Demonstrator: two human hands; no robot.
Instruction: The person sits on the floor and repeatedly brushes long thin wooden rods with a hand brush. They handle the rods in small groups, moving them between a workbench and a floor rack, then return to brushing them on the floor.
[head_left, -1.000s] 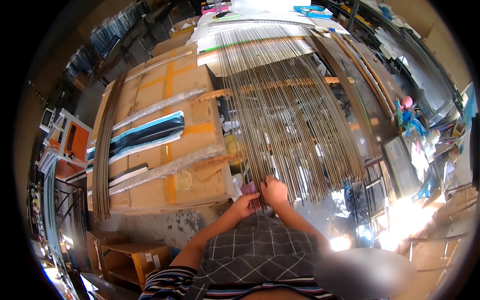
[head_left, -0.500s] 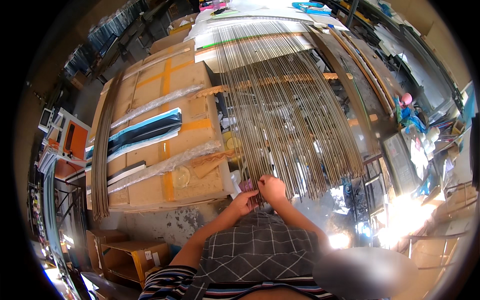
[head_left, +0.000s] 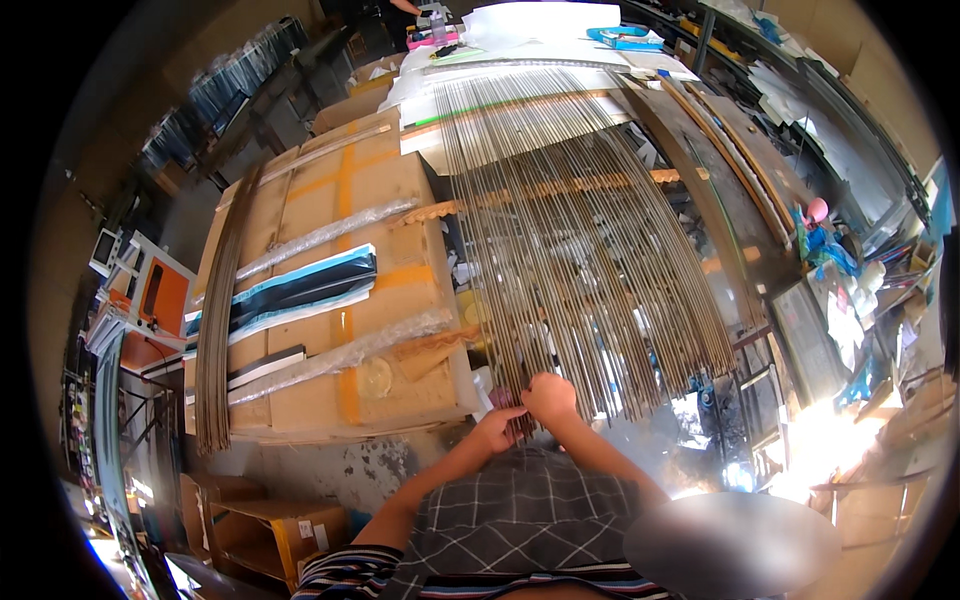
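Note:
Many long, thin brown-grey metal rods [head_left: 600, 260] lie side by side, running away from me over wavy-edged wooden strips [head_left: 590, 184]. At their near ends, toward the left side of the row, both my hands are close together. My left hand [head_left: 497, 428] is closed around a few rod ends, thumb stretched toward the other hand. Just right of it and slightly higher, my right hand [head_left: 549, 398] is closed in a pinch on the rods; its fingertips are partly hidden. A pinkish piece of material [head_left: 503, 398] shows behind the left hand.
Left of the rods stand large taped cardboard boxes [head_left: 400, 350], carrying bubble-wrap rolls [head_left: 340, 357], a black-and-blue film strip [head_left: 300, 285] and a bundle of rods [head_left: 222, 330]. White sheets [head_left: 540, 25] cover the far end. An open carton [head_left: 270, 530] sits low at left.
My view has tilted, so the scene sits slightly lower and farther right. Both hands stay at the rod ends with little change in grip. Part of a person now shows at the far top.

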